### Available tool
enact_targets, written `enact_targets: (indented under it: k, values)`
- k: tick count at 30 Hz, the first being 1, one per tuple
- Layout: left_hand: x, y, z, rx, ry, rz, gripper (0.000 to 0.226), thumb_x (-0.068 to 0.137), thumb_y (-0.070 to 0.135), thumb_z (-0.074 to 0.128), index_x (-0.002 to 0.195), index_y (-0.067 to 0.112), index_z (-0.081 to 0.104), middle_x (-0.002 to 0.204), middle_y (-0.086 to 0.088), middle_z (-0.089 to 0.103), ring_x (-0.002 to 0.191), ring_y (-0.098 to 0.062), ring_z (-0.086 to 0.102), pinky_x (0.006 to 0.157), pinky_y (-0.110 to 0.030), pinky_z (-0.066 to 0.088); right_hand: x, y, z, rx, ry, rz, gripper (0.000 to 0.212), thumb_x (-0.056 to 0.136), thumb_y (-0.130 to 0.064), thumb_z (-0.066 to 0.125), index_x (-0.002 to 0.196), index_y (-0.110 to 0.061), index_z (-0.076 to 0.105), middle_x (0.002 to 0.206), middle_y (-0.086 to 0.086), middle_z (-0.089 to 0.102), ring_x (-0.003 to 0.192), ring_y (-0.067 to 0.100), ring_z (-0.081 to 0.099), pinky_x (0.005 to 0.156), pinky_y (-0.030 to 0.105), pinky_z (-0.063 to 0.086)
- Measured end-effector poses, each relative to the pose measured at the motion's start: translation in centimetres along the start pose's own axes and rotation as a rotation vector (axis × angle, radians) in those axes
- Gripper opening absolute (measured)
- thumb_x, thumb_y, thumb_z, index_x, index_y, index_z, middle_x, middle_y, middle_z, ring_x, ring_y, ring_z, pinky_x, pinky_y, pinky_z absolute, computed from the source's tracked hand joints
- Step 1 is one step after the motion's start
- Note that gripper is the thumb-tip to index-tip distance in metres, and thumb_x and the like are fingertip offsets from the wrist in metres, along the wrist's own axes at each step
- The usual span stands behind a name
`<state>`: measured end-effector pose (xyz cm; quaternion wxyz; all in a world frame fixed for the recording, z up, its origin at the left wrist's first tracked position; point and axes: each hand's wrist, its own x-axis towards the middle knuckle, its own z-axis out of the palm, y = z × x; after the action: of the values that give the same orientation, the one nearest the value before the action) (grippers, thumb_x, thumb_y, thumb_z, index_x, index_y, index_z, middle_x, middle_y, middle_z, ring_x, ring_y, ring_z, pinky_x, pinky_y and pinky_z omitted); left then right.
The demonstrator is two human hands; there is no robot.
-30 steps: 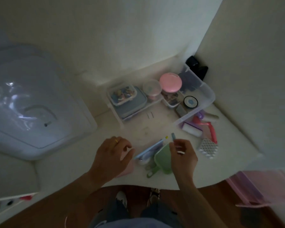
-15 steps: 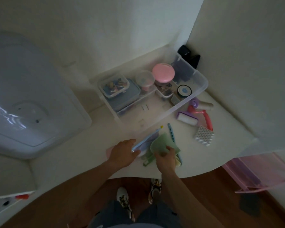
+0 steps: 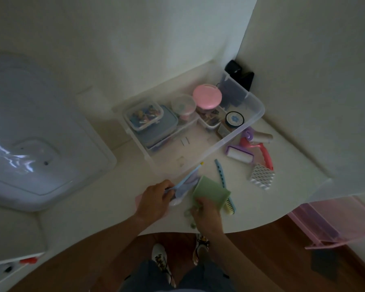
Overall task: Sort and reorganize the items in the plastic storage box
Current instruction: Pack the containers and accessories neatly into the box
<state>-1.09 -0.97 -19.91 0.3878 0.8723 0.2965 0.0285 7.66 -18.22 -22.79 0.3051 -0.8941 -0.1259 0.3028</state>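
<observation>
My left grip (image 3: 156, 199) pinches a blue stick (image 3: 187, 178); my right grip (image 3: 204, 209) clasps the green scoop (image 3: 211, 191) by its near end. Both items lie on the desk (image 3: 97, 199), just short of the box (image 3: 255, 116). Sorting looks partly done, in my judgement: 2 lidded tubs (image 3: 144, 116), a pink lid (image 3: 207, 96) and a tape roll (image 3: 234, 119) sit inside; a comb (image 3: 220, 172), brush (image 3: 230, 206), rollers (image 3: 239, 154) and white grid (image 3: 262, 175) wait outside. The desk is pale, cornered by plain walls; the box's lid (image 3: 40, 144) lies at left, wood floor below.
</observation>
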Motion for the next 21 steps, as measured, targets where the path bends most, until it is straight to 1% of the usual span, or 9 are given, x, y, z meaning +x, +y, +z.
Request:
enact_targets:
  k: [3, 5, 8, 10, 12, 14, 16, 19, 21]
  values:
    - [-0.9, 0.1, -0.8, 0.023, 0.059, 0.09, 0.009, 0.091, 0.033, 0.057, 0.09, 0.026, 0.062, 0.072, 0.009, 0.064, 0.063, -0.009, 0.059, 0.06, -0.028, 0.043, 0.7, -0.1, 0.0, -0.008, 0.027, 0.008, 0.037, 0.09, -0.02, 0.057, 0.126, -0.023, 0.055, 0.112, 0.003, 0.065, 0.101, 0.026, 0.064, 0.081, 0.033, 0.052]
    - [-1.5, 0.3, -1.3, 0.032, 0.061, 0.14, 0.015, 0.095, 0.04, 0.054, 0.095, 0.029, 0.064, 0.074, 0.01, 0.067, 0.063, -0.005, 0.059, 0.06, -0.027, 0.047, 0.9, -0.4, -0.6, 0.039, 0.105, 0.016, 0.032, 0.091, -0.022, 0.059, 0.123, -0.022, 0.057, 0.111, 0.003, 0.066, 0.101, 0.026, 0.064, 0.081, 0.038, 0.054]
    - [-2.5, 0.8, -2.3, 0.054, 0.034, 0.19, 0.027, 0.096, 0.053, 0.046, 0.103, 0.035, 0.064, 0.082, 0.011, 0.069, 0.071, -0.003, 0.063, 0.067, -0.031, 0.052, 0.6, -1.1, -1.9, 0.274, 0.191, 0.023, 0.026, 0.091, -0.016, 0.062, 0.116, -0.022, 0.058, 0.101, -0.006, 0.065, 0.098, 0.022, 0.065, 0.074, 0.032, 0.052]
    - [-3.2, 2.0, -3.3, 0.025, 0.003, 0.207, 0.026, 0.095, 0.053, 0.047, 0.104, 0.037, 0.065, 0.086, 0.014, 0.07, 0.076, -0.001, 0.064, 0.071, -0.029, 0.053, 0.1, -1.9, -3.3, 0.536, 0.167, 0.046, 0.033, 0.089, -0.004, 0.062, 0.114, -0.024, 0.056, 0.101, -0.005, 0.065, 0.101, 0.025, 0.066, 0.077, 0.035, 0.054]
    - [-3.8, 3.8, -4.9, -0.051, -0.007, 0.226, 0.021, 0.094, 0.049, 0.053, 0.101, 0.036, 0.068, 0.089, 0.018, 0.071, 0.08, 0.003, 0.064, 0.074, -0.022, 0.052, -0.7, -2.9, -5.2, 0.799, 0.115, 0.056, 0.043, 0.088, 0.004, 0.061, 0.122, -0.021, 0.056, 0.108, 0.006, 0.067, 0.104, 0.032, 0.066, 0.084, 0.045, 0.056]
    - [-4.1, 5.6, -6.7, -0.131, 0.026, 0.279, 0.015, 0.092, 0.04, 0.059, 0.099, 0.033, 0.07, 0.091, 0.02, 0.071, 0.081, 0.006, 0.065, 0.074, -0.014, 0.049, -1.9, -4.2, -7.4, 1.003, 0.037, 0.054, 0.057, 0.081, 0.0, 0.069, 0.133, -0.02, 0.054, 0.115, 0.013, 0.069, 0.107, 0.036, 0.066, 0.094, 0.052, 0.053]
    - [-3.9, 7.5, -8.6, -0.18, 0.076, 0.343, 0.01, 0.091, 0.033, 0.065, 0.098, 0.03, 0.072, 0.092, 0.022, 0.071, 0.082, 0.008, 0.065, 0.073, -0.009, 0.048, -3.3, -6.0, -10.0, 1.118, -0.054, -0.028, 0.058, 0.075, -0.009, 0.07, 0.13, -0.016, 0.057, 0.116, 0.016, 0.07, 0.107, 0.037, 0.066, 0.096, 0.052, 0.052]
    - [-2.4, 9.5, -10.9, -0.22, 0.156, 0.36, 0.008, 0.09, 0.021, 0.071, 0.094, 0.028, 0.07, 0.085, 0.021, 0.07, 0.076, 0.004, 0.066, 0.069, -0.009, 0.047, -3.7, -8.8, -13.2, 1.177, -0.108, -0.121, 0.048, 0.078, -0.001, 0.065, 0.125, -0.009, 0.059, 0.116, 0.023, 0.068, 0.105, 0.036, 0.067, 0.095, 0.047, 0.054]
    - [-0.7, 10.3, -12.0, -0.27, 0.246, 0.292, 0.014, 0.087, 0.023, 0.075, 0.09, 0.035, 0.068, 0.082, 0.021, 0.069, 0.073, 0.003, 0.066, 0.067, -0.009, 0.047, -2.6, -10.3, -14.8, 1.192, -0.115, -0.13, 0.05, 0.08, 0.005, 0.064, 0.127, -0.01, 0.057, 0.118, 0.026, 0.065, 0.107, 0.038, 0.065, 0.097, 0.05, 0.052]
